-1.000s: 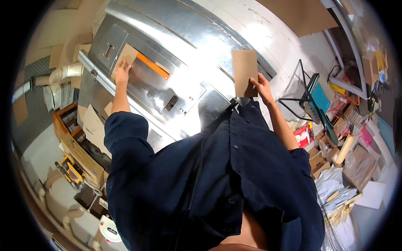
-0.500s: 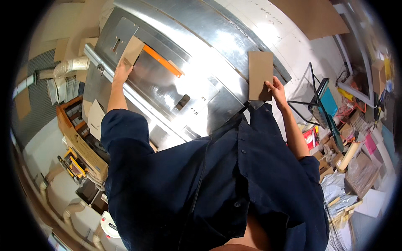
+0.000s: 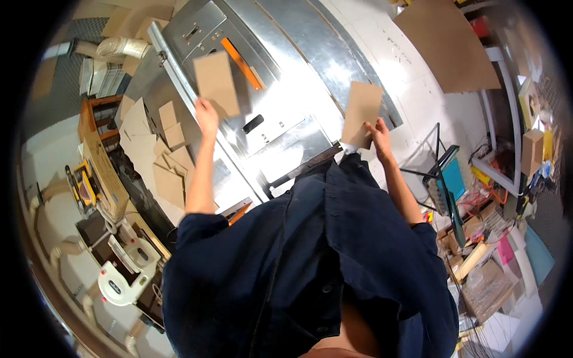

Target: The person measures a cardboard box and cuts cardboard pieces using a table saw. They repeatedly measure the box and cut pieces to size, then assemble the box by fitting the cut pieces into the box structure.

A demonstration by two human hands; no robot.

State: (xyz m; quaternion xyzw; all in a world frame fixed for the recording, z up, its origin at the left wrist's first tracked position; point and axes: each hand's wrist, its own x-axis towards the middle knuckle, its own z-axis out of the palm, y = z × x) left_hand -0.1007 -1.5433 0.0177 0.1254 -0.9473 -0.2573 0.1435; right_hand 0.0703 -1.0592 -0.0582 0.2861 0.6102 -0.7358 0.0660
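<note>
My left hand [image 3: 207, 118] is closed on the lower left corner of a brown rectangular board [image 3: 216, 83], held above the metal saw table [image 3: 271, 98]. The board is slightly smeared by motion. On the right, my right hand [image 3: 378, 136] pinches the edge of another brown rectangular board [image 3: 362, 113], which is tilted over the table's right-hand part near my body. Between the two boards, a long orange strip [image 3: 242, 62] lies along the table top. A metal fence rail [image 3: 176, 71] runs beside my left forearm.
Several brown board offcuts [image 3: 173, 173] lie left of the rail. A large brown sheet [image 3: 447, 48] stands at the far right. A folding stand with a teal panel [image 3: 452, 179] is right of my right arm. A white machine [image 3: 122, 283] sits at lower left.
My left hand has drawn its board back from beside the orange strip, toward me and to the right. The right-hand board has tilted. The whole view has shifted, showing more offcuts on the left.
</note>
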